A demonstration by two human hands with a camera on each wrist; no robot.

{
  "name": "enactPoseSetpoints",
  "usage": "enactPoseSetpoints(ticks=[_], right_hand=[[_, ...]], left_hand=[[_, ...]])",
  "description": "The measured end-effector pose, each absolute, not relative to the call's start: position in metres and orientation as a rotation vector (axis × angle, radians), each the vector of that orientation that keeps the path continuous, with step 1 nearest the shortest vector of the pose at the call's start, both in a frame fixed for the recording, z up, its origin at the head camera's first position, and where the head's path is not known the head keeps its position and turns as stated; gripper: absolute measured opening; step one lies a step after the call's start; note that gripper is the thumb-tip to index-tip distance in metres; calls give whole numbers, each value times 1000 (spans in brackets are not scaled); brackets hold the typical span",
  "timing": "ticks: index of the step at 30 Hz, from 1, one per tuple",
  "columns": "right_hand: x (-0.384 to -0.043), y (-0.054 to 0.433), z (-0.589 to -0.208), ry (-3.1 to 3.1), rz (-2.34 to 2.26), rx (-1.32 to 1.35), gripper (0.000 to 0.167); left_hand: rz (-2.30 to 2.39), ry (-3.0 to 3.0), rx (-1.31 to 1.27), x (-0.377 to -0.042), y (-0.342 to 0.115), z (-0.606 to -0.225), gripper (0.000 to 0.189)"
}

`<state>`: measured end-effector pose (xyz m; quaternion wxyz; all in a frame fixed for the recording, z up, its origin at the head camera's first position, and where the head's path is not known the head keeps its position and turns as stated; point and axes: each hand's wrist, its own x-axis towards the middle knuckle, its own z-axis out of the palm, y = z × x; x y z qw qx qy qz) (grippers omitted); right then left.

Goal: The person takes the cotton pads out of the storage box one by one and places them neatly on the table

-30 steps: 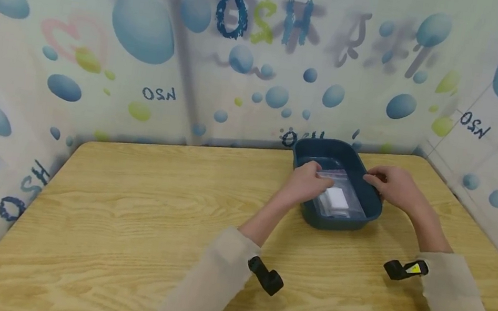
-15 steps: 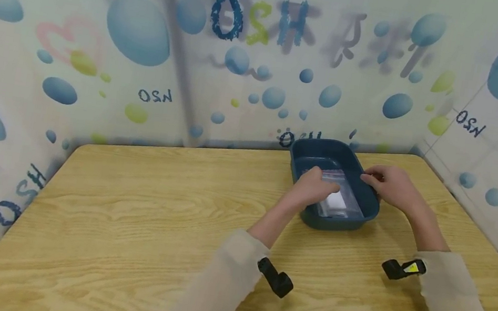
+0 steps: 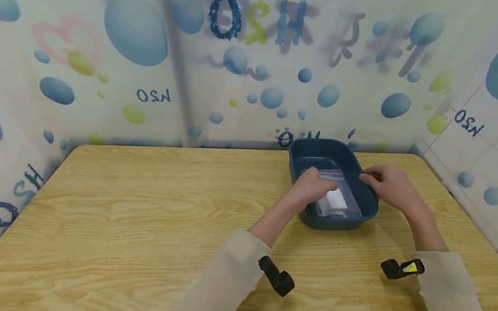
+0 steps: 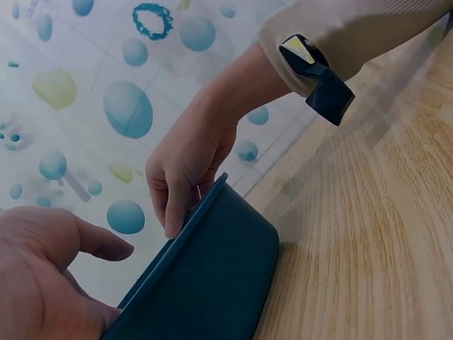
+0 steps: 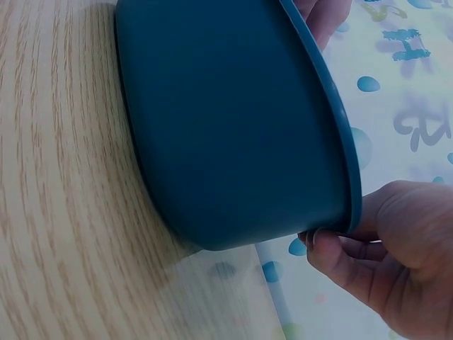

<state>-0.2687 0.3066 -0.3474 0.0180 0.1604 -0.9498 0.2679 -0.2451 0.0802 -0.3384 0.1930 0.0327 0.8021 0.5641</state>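
Observation:
A dark blue plastic bin [image 3: 336, 224] stands on the table toward the back right. Inside it lie clear zip bags [image 3: 353, 208] with reddish-purple strips along the top, and a white rectangular piece [image 3: 335, 199] shows through the plastic. My left hand [image 3: 309, 189] reaches over the bin's left side, above the bags. Its thumb stretches out apart from the fingers; the fingertips are hidden in the bin. My right hand [image 3: 390, 185] pinches the rim on the right side. In the right wrist view, that hand's fingers [image 5: 347, 273] curl against the rim [image 5: 347, 163] from outside.
The wood-grain table [image 3: 125, 223] stretches left and forward of the bin. Behind it rises a wall covering [image 3: 257, 98] printed with blue and green bubbles, close to the bin's far end. A black wrist camera [image 3: 277, 277] sits on the left sleeve and another [image 3: 402, 268] on the right.
My left hand has moved slightly right and lower over the bags, its thumb now further from the fingers. The right hand keeps its place on the rim. The head view has shifted slightly.

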Motion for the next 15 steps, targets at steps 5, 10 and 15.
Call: enactPoseSetpoints(ticks=[5,10,15], right_hand=[[-269,306,-348,-2946,827,498,32],[-268,305,-348,-2939,826,503,32],[-269,304,-347,-2954,832,497,33]], left_hand=[[1612,2232,59,-246,83,-339,66],[1622,2229,48,-247,86,-340,40],[1646,2201,33,-250,90,-342,18]])
